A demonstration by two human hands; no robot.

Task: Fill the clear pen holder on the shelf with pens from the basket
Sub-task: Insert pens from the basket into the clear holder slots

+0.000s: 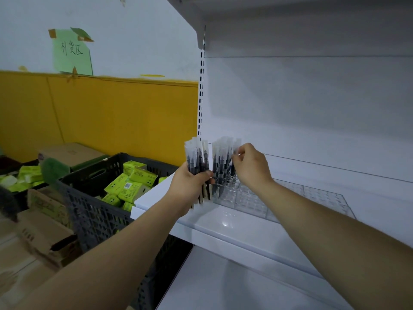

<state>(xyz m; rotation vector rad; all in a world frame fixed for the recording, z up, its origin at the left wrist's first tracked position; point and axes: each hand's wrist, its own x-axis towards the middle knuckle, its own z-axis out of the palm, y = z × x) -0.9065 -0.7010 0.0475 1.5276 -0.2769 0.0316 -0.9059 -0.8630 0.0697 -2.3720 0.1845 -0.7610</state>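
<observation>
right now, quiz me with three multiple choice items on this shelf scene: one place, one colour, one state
1. Where in the clear pen holder do the standing pens sit?
A. left end
B. middle
C. right end

2. What colour are the packs in the dark basket?
A. red
B. lime green
C. blue

3. What is the left hand doing?
A. hanging open
B. gripping a bundle of pens
C. curled, holding nothing

Key:
1 A, they crowd the end nearest the left hand, where the right hand pinches one.
2 B, bright green wrappers show.
3 B, its fingers wrap the bundle.
</observation>
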